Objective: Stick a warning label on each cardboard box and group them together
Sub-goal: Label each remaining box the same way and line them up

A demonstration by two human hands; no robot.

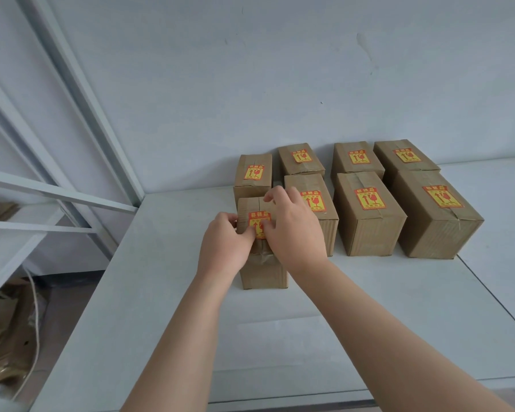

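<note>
— On the white table (149, 292), what can't you make out?

— Quite a lot of the near box (262, 272). Both hands cover its top, so only part of the red-and-yellow label (257, 223) shows between them, and the print on it is too small to read. Its lower front is in plain sight, standing on the table.

— And the hands?

— Left hand (225, 248) has its fingers curled at the label's left edge, pressing on the box top. Right hand (292, 230) lies across the top with fingers bent down, fingertips (269, 197) reaching the far edge; its thumb touches the label's right side. Whether either one pinches the label or only presses it, I cannot tell.

— Other boxes?

— Seven more, all taped shut, so nothing inside shows. Each carries the same label on top. Back row: left rear box (253, 173), then one (301, 159), another (357, 159), and the far right one (405, 156). Front row: one (324, 209) half hidden behind the right hand, a middle one (369, 215), and the biggest (437, 215) at the right. They stand near one another against the wall (280, 69).

— Room to move?

— Open tabletop in front and to the left of the near box. Beside the table's left edge stands a shelf frame (72, 200), with brown cardboard scraps (3, 337) below, cut off by the picture's edge
</note>
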